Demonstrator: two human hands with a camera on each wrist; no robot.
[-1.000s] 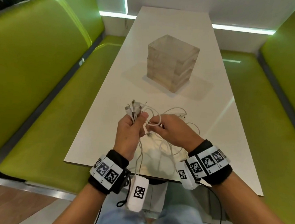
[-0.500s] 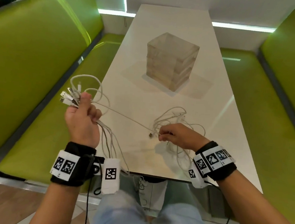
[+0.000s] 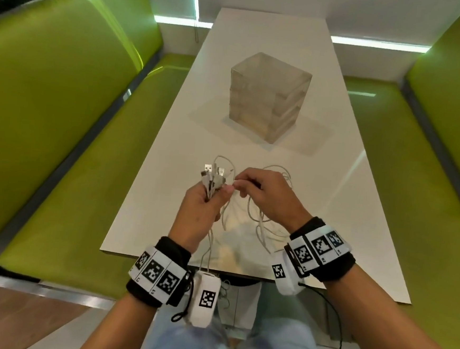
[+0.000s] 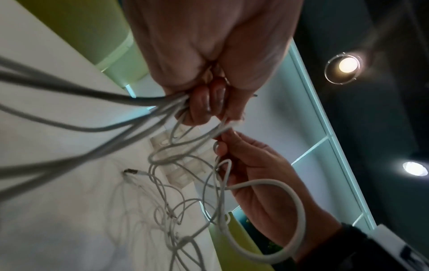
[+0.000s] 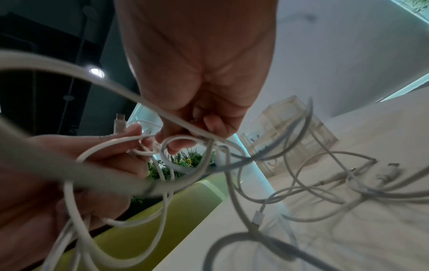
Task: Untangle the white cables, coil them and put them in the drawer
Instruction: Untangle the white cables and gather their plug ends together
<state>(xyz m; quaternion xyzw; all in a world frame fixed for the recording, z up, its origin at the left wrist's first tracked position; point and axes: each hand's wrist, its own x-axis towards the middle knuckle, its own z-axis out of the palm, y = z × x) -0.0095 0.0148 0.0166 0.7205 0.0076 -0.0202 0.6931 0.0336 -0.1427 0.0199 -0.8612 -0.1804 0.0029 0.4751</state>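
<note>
My left hand (image 3: 207,203) grips a bundle of white cables (image 3: 213,177) above the table's near end, their USB plugs sticking up past the fingers. The loose ends hang down over the table edge. My right hand (image 3: 252,187) sits right beside it and pinches a white cable loop next to the bundle. More tangled white cables (image 3: 263,226) lie on the table under the right hand. In the left wrist view the left hand (image 4: 209,102) clutches several strands and the right hand (image 4: 232,146) holds a loop. The right wrist view shows the right hand (image 5: 188,135) pinching a strand.
A translucent drawer unit (image 3: 267,105) stands at the middle of the white table (image 3: 356,239); all its drawers look closed. Green benches (image 3: 63,106) run along both sides of the table. My knees are under the near edge.
The left hand, which had pulled the bundle far out to the left, has come back to the middle next to the right hand. The right hand has risen slightly and moved toward the bundle.
</note>
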